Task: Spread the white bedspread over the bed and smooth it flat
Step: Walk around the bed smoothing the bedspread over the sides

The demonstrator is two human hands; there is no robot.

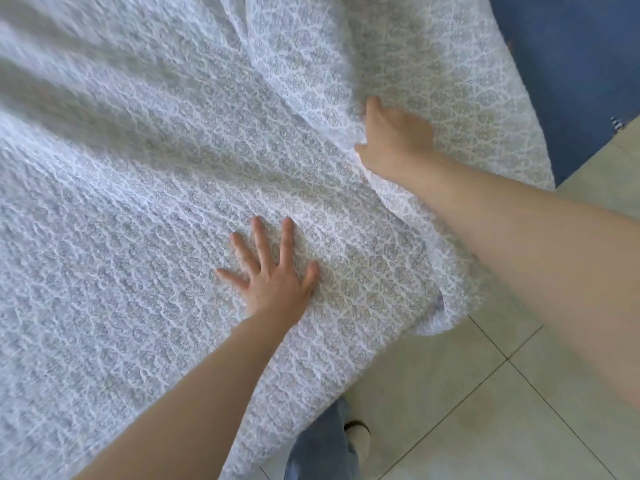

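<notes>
White bedspread [145, 209]: left hand [273, 275] pressed flat, fingers splayed; right hand [394, 140], at 2 o'clock, gripping a fold, which overpulling may ridge.

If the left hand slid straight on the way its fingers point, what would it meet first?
Only more bedspread: the left hand lies flat, fingers pointing up the bed. The first obstacle looks like the raised fold the right hand grips, though depth is unclear.

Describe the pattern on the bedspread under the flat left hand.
Head view: the bedspread is white with a repeating grey floral motif in a lattice, textured and puckered.
</notes>
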